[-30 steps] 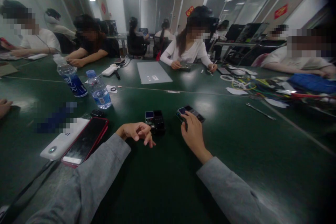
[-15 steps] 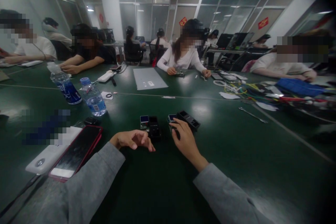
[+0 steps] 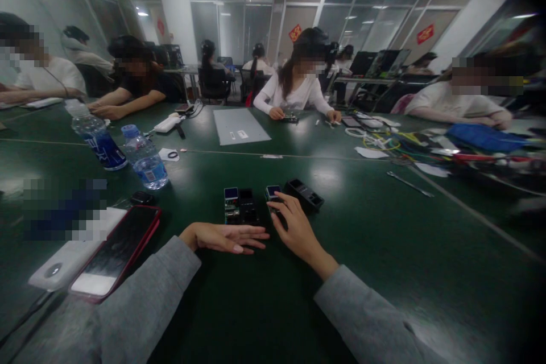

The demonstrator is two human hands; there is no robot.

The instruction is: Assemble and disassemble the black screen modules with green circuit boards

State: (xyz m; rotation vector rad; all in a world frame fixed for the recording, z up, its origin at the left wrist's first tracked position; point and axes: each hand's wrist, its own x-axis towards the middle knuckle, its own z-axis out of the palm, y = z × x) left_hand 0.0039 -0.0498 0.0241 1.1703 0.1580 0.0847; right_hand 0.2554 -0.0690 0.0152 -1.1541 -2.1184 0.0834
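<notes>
Left fingers (image 3: 252, 229) now straighter, near black case (image 3: 247, 203)

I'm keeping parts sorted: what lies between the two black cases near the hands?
In the head view, a circuit board, partly covered by the right hand, lies between the left black case and the right black case.

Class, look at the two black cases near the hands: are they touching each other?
Apart. The head view shows green tabletop and a small circuit board between the left black case and the right black case.

Matt plastic casings (image 3: 304, 193), glossy tabletop (image 3: 243, 307)
</notes>
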